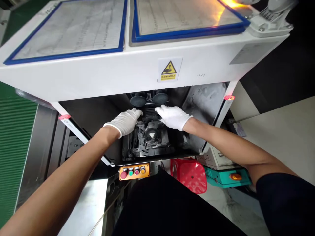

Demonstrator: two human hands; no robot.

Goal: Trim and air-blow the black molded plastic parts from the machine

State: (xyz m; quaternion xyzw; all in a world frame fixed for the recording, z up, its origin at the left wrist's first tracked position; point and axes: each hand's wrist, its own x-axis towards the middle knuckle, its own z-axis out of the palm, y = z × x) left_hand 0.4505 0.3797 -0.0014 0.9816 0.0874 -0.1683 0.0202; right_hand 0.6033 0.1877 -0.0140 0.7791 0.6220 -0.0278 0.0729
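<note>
The fixture (pixel 153 137) sits inside the machine (pixel 105 77); at its far left the left hand (pixel 127 122) and at its far right the right hand (pixel 173 117), both with fingers partly curled, whether around anything I cannot tell; beyond it, two discs (pixel 160 99)

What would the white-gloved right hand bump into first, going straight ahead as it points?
Likely the dark, round disc farther left of the two, though its depth is unclear.

A green ribbed surface (pixel 14 141) lines the left edge; a red stool (pixel 187 173) sits below right of centre; pale floor (pixel 290 131) spreads at right; orange light (pixel 232 3) glares at upper right.
</note>
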